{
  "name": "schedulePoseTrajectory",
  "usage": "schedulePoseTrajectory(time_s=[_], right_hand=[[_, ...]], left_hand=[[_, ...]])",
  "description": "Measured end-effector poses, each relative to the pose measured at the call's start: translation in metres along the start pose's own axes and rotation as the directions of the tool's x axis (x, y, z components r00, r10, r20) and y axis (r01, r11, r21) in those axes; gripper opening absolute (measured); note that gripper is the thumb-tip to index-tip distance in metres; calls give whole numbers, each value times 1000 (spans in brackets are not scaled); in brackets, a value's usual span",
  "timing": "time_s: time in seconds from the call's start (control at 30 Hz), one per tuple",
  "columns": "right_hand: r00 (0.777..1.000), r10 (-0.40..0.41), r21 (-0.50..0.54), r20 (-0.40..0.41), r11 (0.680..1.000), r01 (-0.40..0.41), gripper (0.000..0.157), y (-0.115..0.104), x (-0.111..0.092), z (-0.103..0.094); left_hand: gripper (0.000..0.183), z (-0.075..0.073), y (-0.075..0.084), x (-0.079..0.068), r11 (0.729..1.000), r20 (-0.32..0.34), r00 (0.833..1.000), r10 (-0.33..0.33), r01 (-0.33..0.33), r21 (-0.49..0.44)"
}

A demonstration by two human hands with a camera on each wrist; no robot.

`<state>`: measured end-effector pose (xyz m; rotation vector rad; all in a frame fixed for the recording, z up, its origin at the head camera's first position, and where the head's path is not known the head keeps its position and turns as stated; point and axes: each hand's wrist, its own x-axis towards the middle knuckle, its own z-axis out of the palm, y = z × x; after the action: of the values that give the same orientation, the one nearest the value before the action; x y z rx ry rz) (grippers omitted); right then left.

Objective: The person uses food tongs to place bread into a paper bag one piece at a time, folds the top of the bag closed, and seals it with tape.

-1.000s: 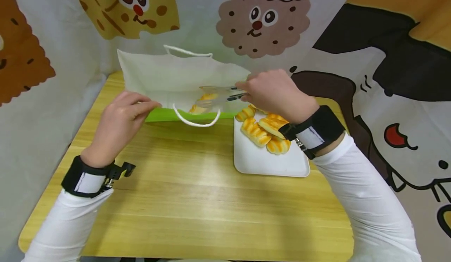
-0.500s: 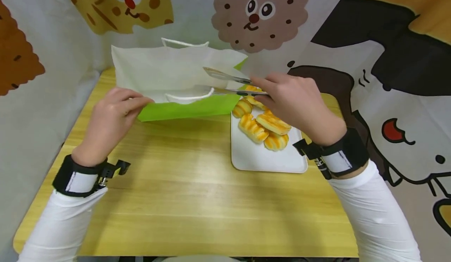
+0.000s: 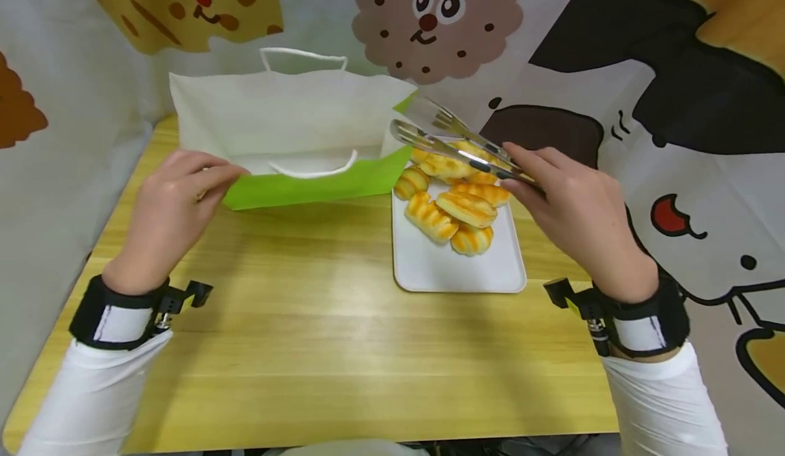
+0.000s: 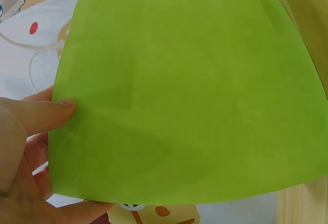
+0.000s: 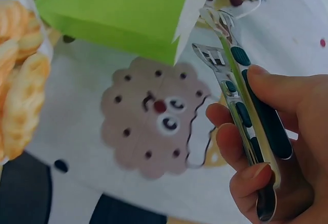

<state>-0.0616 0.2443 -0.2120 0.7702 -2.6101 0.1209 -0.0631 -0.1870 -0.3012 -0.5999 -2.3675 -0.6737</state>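
A green paper bag (image 3: 319, 182) with a white inside and white cord handles stands at the back left, its mouth facing me. My left hand (image 3: 178, 204) pinches the left corner of its front rim; in the left wrist view the thumb presses on the green side (image 4: 195, 96). My right hand (image 3: 570, 210) grips metal food tongs (image 3: 456, 146) with dark grip pads. The tongs' ends are apart with nothing between them, above the far part of a white tray (image 3: 460, 275). Several golden bread rolls (image 3: 469, 208) lie piled on that tray.
Both the bag and the tray rest on a wooden table (image 3: 319, 347). Behind it hangs a white cloth (image 3: 319, 26) printed with cartoon biscuits, close behind the bag. The bag's right corner is right beside the tray's left edge.
The right hand has drawn the tongs out of the bag and moved right, over the tray. A roll seen by the tongs inside the bag is now hidden. The left hand keeps its pinch.
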Motion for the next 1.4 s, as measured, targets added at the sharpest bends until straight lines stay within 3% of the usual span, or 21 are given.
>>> schedulePoseTrajectory(time_s=[0.43,0.6,0.9,1.23,1.4], right_hand=[[987,157,-72,-20,985,-159,43,30,-37,12],[985,171,-79,-12,982,-171,44,38,-53,21],[977,201,-86,71,977,-195,44,48,-79,32],[952,230,-95,202,972,-215,45,53,-96,43],[944,235,-121,230,970,-212,46,56,-103,45]], left_hand=[[17,-13,-3,4,998,5,999,-39,39,42],[16,-14,-3,5,998,-6,999,-49,49,40],[19,-11,-3,-1,997,48,997,-62,60,37],[18,-6,-3,0,998,40,997,-61,60,26],[17,0,-2,1,998,38,998,-56,56,1]])
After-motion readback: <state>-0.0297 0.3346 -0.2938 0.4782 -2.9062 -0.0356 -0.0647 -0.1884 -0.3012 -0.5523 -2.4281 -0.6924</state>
